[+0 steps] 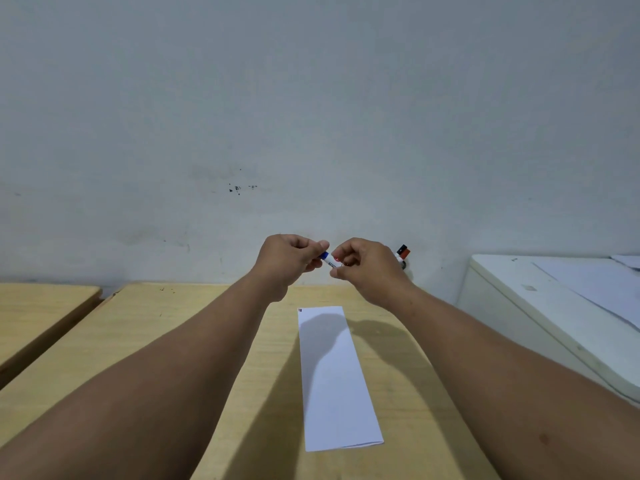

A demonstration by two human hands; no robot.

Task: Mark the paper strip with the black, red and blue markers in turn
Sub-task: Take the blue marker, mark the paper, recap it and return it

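A long white paper strip [334, 375] lies lengthwise on the wooden table [180, 341], with small dark marks at its far left corner. Above its far end I hold the blue marker [328, 260] between both hands. My left hand [289, 261] pinches the blue cap end. My right hand [363, 268] grips the white barrel. Behind my right hand, near the wall, the black and red markers [402, 252] stand together, partly hidden by the hand.
A second wooden table [38, 317] sits to the left across a narrow gap. A white cabinet or appliance [540, 306] with paper sheets on top stands at the right. A grey wall closes off the back.
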